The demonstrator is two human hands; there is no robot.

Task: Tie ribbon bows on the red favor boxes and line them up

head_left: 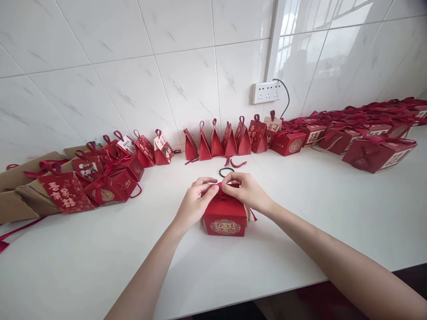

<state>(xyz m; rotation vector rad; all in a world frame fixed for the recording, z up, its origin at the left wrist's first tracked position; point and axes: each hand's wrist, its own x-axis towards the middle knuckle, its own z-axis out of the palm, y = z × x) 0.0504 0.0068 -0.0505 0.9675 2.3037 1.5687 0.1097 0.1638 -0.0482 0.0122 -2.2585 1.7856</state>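
A small red gift box (225,218) with a gold emblem on its front stands on the white counter (100,266) in front of me. Both hands rest on its top. My left hand (195,202) and my right hand (245,189) pinch the dark red ribbon (220,190) at the top of the box, fingertips nearly meeting. A beaded handle hangs at the box's right side.
Rows of red gift boxes and pouches line the tiled wall: cube boxes at right (376,153), triangular pouches in the middle (230,140), more boxes and brown paper at left (110,184). A black hair tie (226,171) lies behind the box. A wall socket (266,92) sits above.
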